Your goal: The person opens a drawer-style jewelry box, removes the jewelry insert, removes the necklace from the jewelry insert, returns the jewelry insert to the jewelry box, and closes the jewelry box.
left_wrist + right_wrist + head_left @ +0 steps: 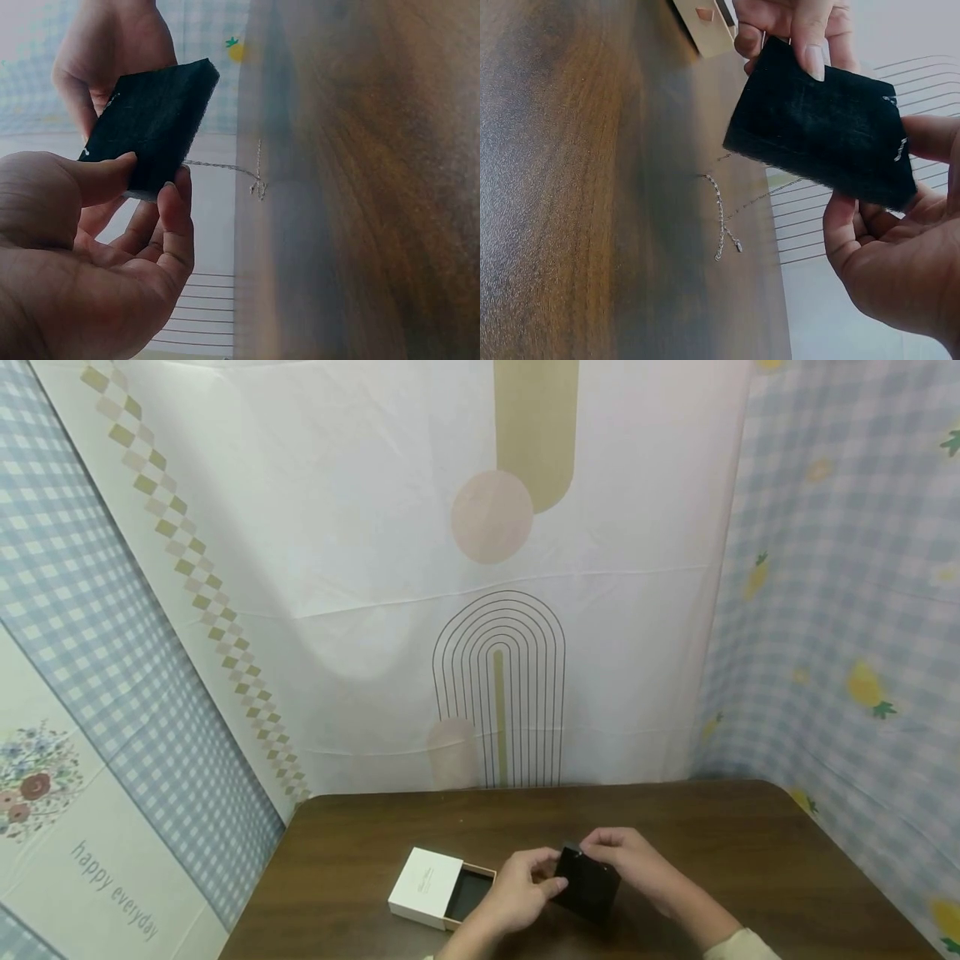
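Note:
A black foam jewelry pad [588,887] is held up over the table between both hands. My left hand [517,887] pinches its left side, thumb on the front face and fingers behind, as the left wrist view shows. At the opposite edge, my right hand [637,867] grips the pad with thumb and fingertips. Short bits of silver chain show at that edge in the right wrist view. Below the pad hangs a thin silver chain necklace [720,210], its loose end with a small clasp trailing down. Part of the chain is hidden behind the pad.
Left of the hands, a white sleeve box [426,887] lies on the brown wooden table [360,827]. From its right side a drawer [470,893] with a black inside is partly slid out. Patterned cloth hangs behind and beside the table.

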`<state>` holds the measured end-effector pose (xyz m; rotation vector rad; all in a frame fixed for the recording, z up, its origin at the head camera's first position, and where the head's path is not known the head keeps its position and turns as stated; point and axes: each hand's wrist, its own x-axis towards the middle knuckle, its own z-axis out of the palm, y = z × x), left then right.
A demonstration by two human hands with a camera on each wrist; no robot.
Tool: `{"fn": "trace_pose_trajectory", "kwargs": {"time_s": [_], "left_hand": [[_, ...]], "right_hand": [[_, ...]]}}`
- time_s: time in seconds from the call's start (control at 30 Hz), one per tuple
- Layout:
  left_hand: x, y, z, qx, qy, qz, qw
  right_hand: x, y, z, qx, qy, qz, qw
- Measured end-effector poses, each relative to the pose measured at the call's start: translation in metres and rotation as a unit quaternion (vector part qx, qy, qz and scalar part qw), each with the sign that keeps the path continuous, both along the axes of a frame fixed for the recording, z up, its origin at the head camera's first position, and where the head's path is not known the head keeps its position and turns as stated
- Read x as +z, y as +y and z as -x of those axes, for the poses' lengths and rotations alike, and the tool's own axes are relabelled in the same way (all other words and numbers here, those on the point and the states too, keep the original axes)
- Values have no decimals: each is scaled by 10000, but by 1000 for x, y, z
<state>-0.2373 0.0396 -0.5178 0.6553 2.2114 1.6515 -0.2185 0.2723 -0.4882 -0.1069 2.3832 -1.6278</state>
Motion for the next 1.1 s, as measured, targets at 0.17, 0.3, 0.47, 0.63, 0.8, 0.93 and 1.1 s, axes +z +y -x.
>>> {"fn": "trace_pose_trajectory", "kwargs": {"time_s": [0.17,0.3,0.47,0.63,0.8,0.93,1.1], "left_hand": [[-2,-1,0,-3,25,1,10000],[-7,-1,-1,49,66,17,10000],[-10,1,-3,105,31,-24,9999],[-10,0,-4,187,-50,-65,9998],[-9,1,-4,270,-63,-191,9994],[-11,1,-5,310,-101,-192,9993],[-13,0,-4,317,-148,-189,9992]], "right_hand": [[0,-1,0,-154,198,-89,9996],[-1,-2,-1,-309,346,-258,9986],[-4,-4,-1,-620,496,-463,9958],[-3,-7,-1,-821,745,-685,9915],[-2,-10,-1,-887,1062,-901,9863],[-4,-12,0,-936,1283,-1274,9791],[-8,-11,0,-919,1496,-1857,9668]]}}
